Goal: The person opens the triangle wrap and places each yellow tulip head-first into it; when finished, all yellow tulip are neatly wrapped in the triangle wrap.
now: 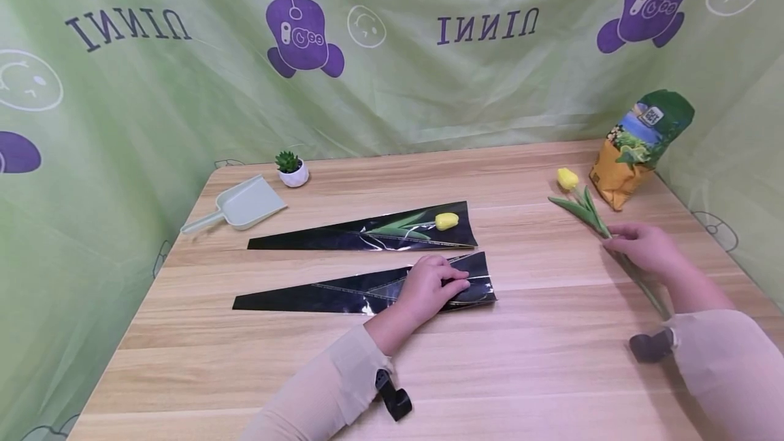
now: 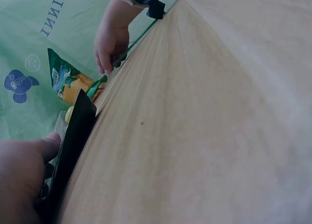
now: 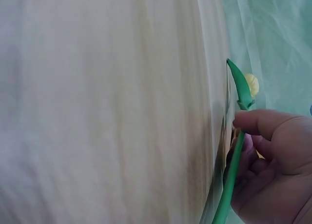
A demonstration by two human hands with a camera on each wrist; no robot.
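In the head view my right hand (image 1: 643,247) pinches a yellow artificial tulip (image 1: 591,213) by its green stem, just below the leaves. The bloom points away toward the back of the table. The right wrist view shows the thumb and fingers around that stem (image 3: 234,170). My left hand (image 1: 430,288) is at the wide end of a black flower sleeve (image 1: 343,295) with a clear front, its thumb and fingers gripping the film; part of the sleeve is hidden beneath the hand. Behind it lies a second black sleeve (image 1: 306,238) with another yellow tulip (image 1: 446,222) inside.
A green and orange bag (image 1: 640,148) stands at the back right, close to the held tulip. At the back left are a small potted succulent (image 1: 292,170) and a pale dustpan (image 1: 251,204). Printed green fabric (image 1: 392,101) hangs behind the wooden table (image 1: 520,373).
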